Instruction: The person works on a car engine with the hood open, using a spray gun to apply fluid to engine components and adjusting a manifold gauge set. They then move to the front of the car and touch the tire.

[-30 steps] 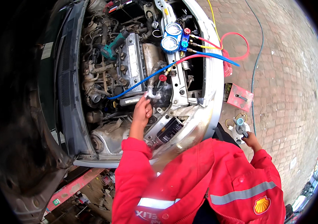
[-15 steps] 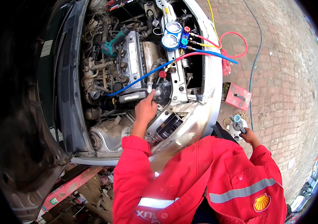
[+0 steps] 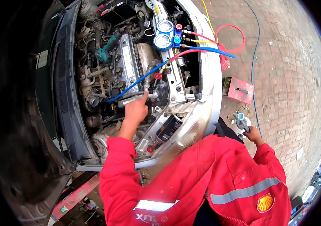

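Note:
My left hand (image 3: pixel 136 111) reaches into the engine bay (image 3: pixel 126 64) with its index finger stretched toward a pale metal pipe fitting (image 3: pixel 146 86); the other fingers are curled, holding nothing visible, and I cannot tell if the fingertip touches it. Blue and red hoses run above that hand from a twin-dial gauge manifold (image 3: pixel 168 37) on the front crossmember. A red valve coupler (image 3: pixel 158 75) sits near the fitting. At right, beside the car, my right hand (image 3: pixel 254 133) grips the dark handle (image 3: pixel 246 128) of a pale pump-like device (image 3: pixel 241 120) with a light blue ring on top.
A green power drill (image 3: pixel 106 51) lies on the engine. On the brick paving (image 3: pixel 281 75) are a red box (image 3: pixel 237 90) and a long cable (image 3: pixel 253 75). The raised bonnet (image 3: pixel 25 150) fills the left edge; a red lift arm (image 3: pixel 74 197) shows lower left.
My left hand and arm have shifted left, the index finger still extended toward the fitting. The car appears slightly further left in the picture. My right hand stays on the handle.

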The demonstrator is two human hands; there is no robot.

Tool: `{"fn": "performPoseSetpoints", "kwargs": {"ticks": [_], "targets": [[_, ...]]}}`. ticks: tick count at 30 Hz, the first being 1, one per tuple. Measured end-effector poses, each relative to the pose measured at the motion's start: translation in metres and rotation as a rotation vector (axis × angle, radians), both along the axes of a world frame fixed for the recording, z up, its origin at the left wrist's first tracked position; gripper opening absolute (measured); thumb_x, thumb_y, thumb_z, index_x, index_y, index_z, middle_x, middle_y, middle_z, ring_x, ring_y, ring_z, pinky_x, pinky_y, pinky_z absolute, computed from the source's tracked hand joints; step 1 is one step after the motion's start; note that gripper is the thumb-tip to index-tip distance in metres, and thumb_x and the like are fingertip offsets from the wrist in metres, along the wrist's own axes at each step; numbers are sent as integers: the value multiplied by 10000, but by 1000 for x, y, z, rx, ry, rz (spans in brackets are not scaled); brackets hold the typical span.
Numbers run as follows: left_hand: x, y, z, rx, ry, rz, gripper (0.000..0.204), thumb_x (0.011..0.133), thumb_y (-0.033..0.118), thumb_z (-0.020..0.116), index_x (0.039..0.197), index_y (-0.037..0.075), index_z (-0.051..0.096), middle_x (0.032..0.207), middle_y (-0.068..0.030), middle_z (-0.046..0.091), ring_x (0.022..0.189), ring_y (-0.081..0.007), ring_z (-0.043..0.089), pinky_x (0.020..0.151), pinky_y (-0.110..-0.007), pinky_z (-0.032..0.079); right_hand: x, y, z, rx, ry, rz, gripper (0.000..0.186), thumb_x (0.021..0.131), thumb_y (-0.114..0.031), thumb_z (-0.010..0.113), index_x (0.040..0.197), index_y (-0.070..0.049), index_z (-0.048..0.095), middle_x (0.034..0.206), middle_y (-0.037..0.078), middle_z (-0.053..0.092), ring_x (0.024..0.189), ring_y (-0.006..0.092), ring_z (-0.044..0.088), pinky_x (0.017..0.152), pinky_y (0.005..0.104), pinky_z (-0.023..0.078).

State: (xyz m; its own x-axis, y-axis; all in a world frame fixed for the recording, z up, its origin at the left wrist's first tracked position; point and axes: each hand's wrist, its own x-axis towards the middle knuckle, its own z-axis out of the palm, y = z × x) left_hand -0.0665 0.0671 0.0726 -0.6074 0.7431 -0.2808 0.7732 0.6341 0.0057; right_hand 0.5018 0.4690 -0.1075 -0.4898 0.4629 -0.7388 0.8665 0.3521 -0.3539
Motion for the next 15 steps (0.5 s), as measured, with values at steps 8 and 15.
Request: {"fn": "performPoseSetpoints", "kwargs": {"ticks": [8, 15], "targets": [[-32, 14, -13, -143, 60, -229, 638, 885, 80, 621, 1503, 237, 596, 877, -124, 692, 805, -334, 719, 687, -480, 566, -5, 10, 4, -33, -55, 93, 373, 785, -282, 860, 990, -9, 709, 810, 175, 727, 770, 336, 714, 742, 455, 549], [-16, -2, -14, 130, -6, -80, 563, 884, 77, 628, 1438, 176, 640, 814, -102, 679, 789, -271, 722, 647, -418, 545, -9, 7, 3, -39, -62, 12, 387, 794, -277, 846, 1049, -17, 714, 940, 230, 752, 887, 405, 733, 829, 476, 561]]}}
